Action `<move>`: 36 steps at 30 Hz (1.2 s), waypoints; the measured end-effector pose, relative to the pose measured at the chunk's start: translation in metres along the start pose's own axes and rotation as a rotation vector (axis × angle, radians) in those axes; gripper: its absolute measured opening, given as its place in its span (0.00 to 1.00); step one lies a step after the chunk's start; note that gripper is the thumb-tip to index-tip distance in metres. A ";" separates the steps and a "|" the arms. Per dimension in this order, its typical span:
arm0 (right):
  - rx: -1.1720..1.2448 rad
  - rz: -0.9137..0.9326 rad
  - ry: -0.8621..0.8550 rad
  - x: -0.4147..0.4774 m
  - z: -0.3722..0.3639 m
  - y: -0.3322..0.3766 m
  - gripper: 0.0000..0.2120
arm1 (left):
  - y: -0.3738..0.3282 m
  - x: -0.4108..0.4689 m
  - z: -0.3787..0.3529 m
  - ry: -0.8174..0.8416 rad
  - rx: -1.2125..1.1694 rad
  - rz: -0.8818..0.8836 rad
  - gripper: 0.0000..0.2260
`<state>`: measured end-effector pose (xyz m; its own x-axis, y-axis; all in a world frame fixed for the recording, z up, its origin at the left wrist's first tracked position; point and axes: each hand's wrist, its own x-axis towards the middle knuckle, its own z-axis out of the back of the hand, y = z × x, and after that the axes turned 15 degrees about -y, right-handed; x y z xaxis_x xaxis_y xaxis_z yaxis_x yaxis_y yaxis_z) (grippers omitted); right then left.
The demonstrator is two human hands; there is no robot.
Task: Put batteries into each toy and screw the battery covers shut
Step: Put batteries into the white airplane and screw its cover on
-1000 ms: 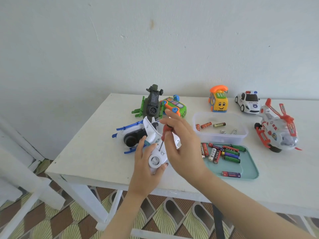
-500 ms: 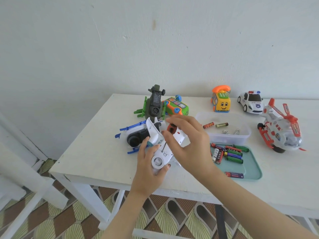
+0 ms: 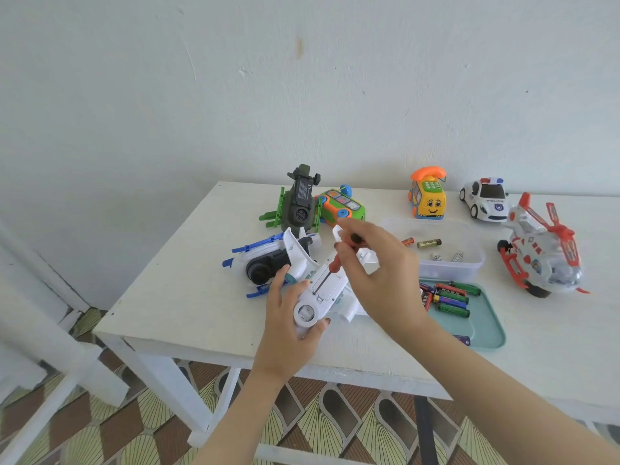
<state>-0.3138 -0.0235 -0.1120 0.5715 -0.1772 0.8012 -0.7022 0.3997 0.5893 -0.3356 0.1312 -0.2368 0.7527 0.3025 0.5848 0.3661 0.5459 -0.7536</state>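
A white toy plane [image 3: 323, 292] lies belly-up at the table's front edge. My left hand [image 3: 288, 327] grips its nose end from below. My right hand [image 3: 379, 273] pinches a red-handled screwdriver [image 3: 335, 260], whose tip stands on the plane's battery cover. Loose batteries [image 3: 449, 297] lie in a teal tray [image 3: 486, 330] to the right, partly hidden by my right wrist. More batteries [image 3: 429, 243] sit in a clear plastic box [image 3: 469, 263] behind the tray.
A blue-and-white toy [image 3: 265, 260] lies just behind my left hand. Farther back are a dark green toy [image 3: 300, 203], an orange-green phone toy [image 3: 340, 208], a yellow phone car [image 3: 427, 196], a police car [image 3: 484, 199] and a red-white helicopter [image 3: 540, 256].
My right hand has shifted its fingers around the screwdriver handle, turning it on the plane's cover. My left hand keeps its hold on the plane.
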 end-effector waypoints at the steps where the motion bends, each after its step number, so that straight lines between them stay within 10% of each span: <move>1: 0.003 -0.018 0.029 0.000 0.000 0.000 0.11 | 0.000 0.000 0.000 0.001 0.001 0.000 0.24; 15: 0.007 0.040 0.287 0.010 0.008 -0.008 0.16 | 0.000 -0.001 -0.001 -0.015 0.012 -0.023 0.24; 23: 0.011 -0.011 0.039 0.004 0.002 -0.006 0.16 | -0.001 0.000 -0.001 -0.010 0.015 -0.027 0.24; 36: -0.397 -0.092 0.670 0.027 0.042 0.000 0.09 | 0.000 -0.002 0.000 -0.020 0.013 -0.028 0.23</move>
<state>-0.3165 -0.0661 -0.0862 0.8434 0.3046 0.4426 -0.5071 0.7237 0.4681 -0.3371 0.1309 -0.2377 0.7310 0.3025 0.6117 0.3799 0.5642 -0.7330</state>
